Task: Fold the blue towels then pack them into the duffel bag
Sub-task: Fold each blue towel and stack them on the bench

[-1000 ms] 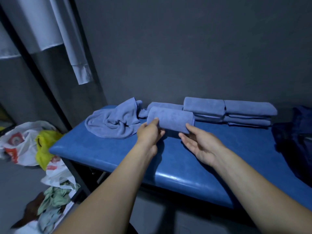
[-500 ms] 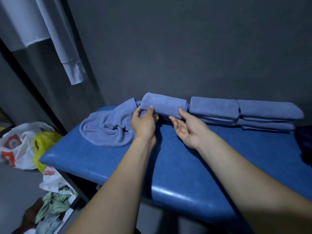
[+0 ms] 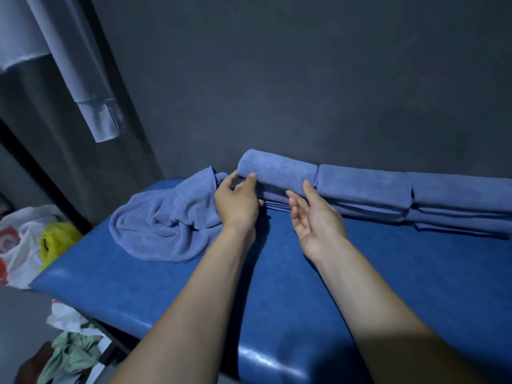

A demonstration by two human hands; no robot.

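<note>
Dim room, cool bluish light. Back wall (image 3: pixel 304 79) dark grey, matte, plain. Against it stands a padded surface (image 3: pixel 194 295) in glossy blue vinyl; a pale sheen shows along its near rounded edge. At upper left, a pale garment (image 3: pixel 69 59) hangs down, one cuffed sleeve (image 3: pixel 101 120) dangling in front of a dark grey panel. A black vertical edge runs diagonally beside that panel toward the floor. Floor (image 3: pixel 19 322) grey. On it, left of the surface: a white plastic bag with red print (image 3: pixel 13 245), a yellow bag (image 3: pixel 56 239) touching it, and a crumpled greenish cloth (image 3: pixel 72 356) nearer the lower edge.
</note>
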